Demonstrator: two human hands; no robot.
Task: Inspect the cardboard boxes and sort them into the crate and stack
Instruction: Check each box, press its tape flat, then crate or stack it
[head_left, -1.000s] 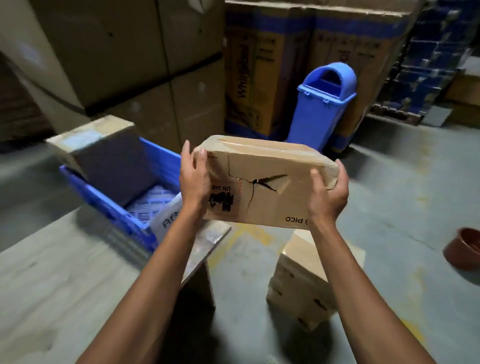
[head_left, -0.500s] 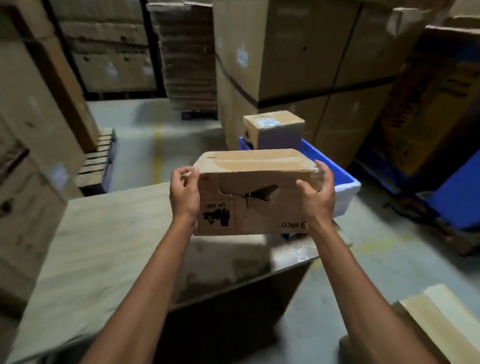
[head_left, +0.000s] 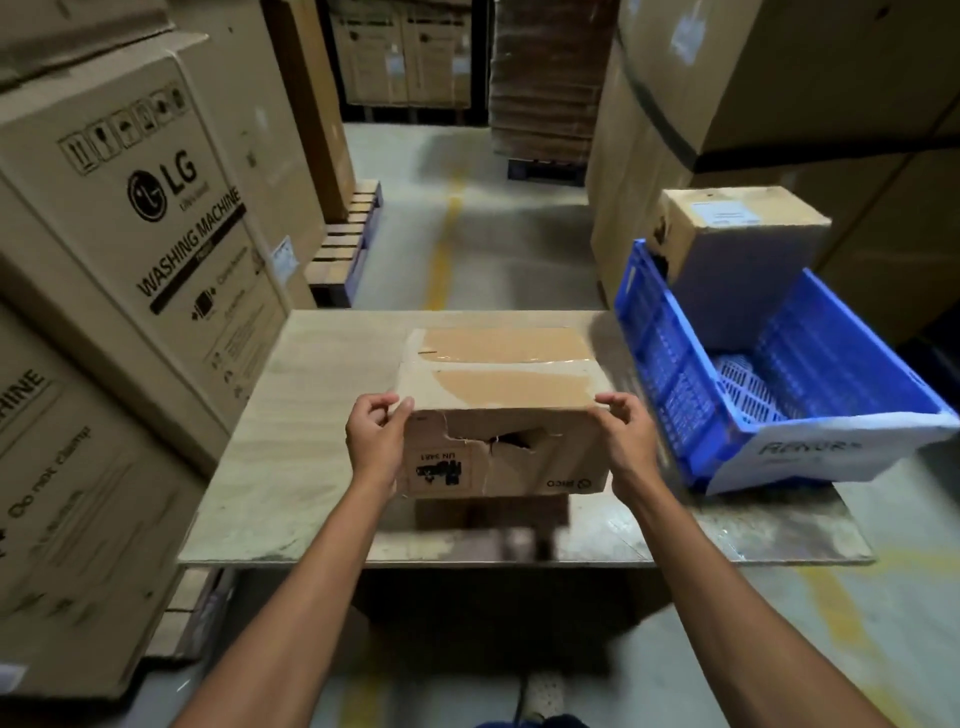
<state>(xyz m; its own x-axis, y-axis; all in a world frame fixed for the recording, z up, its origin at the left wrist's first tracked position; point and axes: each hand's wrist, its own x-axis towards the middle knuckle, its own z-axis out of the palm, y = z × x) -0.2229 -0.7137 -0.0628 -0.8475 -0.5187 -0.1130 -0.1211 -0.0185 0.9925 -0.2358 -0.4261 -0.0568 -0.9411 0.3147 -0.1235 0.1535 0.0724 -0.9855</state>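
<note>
I hold a torn cardboard box (head_left: 498, 415) just above the wooden table (head_left: 291, 426). Its near side has a ragged hole and an upside-down label. My left hand (head_left: 375, 444) grips the box's left edge, and my right hand (head_left: 626, 441) grips its right edge. To the right, a blue plastic crate (head_left: 810, 395) sits tilted on the table. A smaller cardboard box (head_left: 737, 244) leans in the crate's far end.
Large washing machine cartons (head_left: 130, 249) stand at the left, close to the table. More big cartons (head_left: 779, 104) rise behind the crate. An aisle with a yellow floor line (head_left: 441, 244) runs ahead. Pallets (head_left: 348, 244) lie at its left side.
My view has swung left from the floor stack to the table. The box has come down from chest height to just above the table, still held by both hands.
</note>
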